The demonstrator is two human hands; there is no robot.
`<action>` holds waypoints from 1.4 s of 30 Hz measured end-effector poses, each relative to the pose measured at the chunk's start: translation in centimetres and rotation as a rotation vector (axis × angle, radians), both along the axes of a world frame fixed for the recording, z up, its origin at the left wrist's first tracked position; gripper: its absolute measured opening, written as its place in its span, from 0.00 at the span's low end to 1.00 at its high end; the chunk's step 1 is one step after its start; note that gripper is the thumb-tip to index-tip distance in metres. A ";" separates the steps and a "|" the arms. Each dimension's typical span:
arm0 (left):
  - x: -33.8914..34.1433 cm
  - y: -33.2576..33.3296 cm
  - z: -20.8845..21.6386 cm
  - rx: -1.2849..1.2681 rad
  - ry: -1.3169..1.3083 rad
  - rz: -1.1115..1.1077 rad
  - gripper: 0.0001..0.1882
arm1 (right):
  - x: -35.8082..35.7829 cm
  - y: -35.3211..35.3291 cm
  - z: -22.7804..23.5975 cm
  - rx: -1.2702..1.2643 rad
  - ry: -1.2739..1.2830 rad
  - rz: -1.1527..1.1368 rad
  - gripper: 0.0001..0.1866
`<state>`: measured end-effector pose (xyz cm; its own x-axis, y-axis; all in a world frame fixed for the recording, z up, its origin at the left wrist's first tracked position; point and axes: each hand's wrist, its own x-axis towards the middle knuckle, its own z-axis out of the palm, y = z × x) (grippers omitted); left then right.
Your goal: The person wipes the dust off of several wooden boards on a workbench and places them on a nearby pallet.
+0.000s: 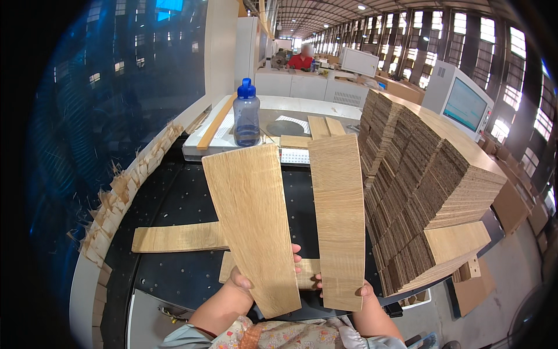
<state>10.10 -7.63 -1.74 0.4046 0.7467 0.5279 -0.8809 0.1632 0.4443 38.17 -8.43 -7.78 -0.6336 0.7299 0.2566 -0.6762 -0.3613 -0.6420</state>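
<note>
My left hand (240, 280) grips a wide wood-grain board (250, 215) near its lower end, thumb on the left edge and fingertips showing past the right edge. A narrower wood-grain board (338, 221) stands raised in my right hand (367, 289), held by both edges close to the bottom. Both boards tilt up side by side with a gap between them. Below them, one board (177, 237) lies across the black table (174, 198), its right end hidden behind the wide board. Another board piece (307, 273) shows behind my hands, partly covered.
A tall stack of chipboard panels (412, 198) stands at the right. Beyond the table, a blue-capped bottle (246, 116) and several wood strips (318, 127) rest on a white machine surface. Torn edging hangs along the left panel (133, 186). A monitor (465, 107) stands behind the stack; a person in red (300, 61) is far back.
</note>
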 end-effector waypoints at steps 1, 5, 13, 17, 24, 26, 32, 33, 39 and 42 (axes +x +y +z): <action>0.0 -0.1 -0.1 -0.008 0.002 0.004 0.55 | -0.1 -0.1 0.0 -0.001 -0.004 0.005 0.56; -0.1 -0.2 -0.3 -0.018 0.000 0.011 0.55 | -0.5 0.0 0.4 0.027 -0.012 0.023 0.57; -0.4 0.8 -0.6 -0.022 -0.041 -0.011 0.52 | -0.2 0.0 0.1 0.026 -0.013 0.022 0.54; -0.7 1.4 -0.1 -0.123 -0.071 0.126 0.53 | -0.1 -0.2 0.5 -0.090 -0.090 0.026 0.54; -1.4 2.6 -1.6 -0.175 -0.100 0.232 0.53 | -1.9 -0.1 -1.3 -0.328 0.087 0.111 0.49; -1.6 2.8 -1.9 -0.160 -0.106 0.233 0.53 | -2.5 -0.1 -1.3 -0.368 0.120 0.084 0.48; -2.3 3.2 -2.5 -0.123 -0.104 0.264 0.53 | -1.5 -0.5 -0.3 -0.460 -0.001 -0.003 0.45; -2.3 3.2 -2.4 -0.122 -0.103 0.277 0.53 | -1.1 -1.0 0.1 -0.490 -0.035 -0.055 0.43; -3.0 3.3 -2.1 -0.074 -0.165 0.241 0.49 | 2.6 -3.5 2.8 -0.201 -0.898 -0.550 0.36; -2.8 3.5 -2.3 -0.068 -0.180 0.225 0.48 | 3.0 -5.7 5.9 0.257 -1.354 -0.788 0.32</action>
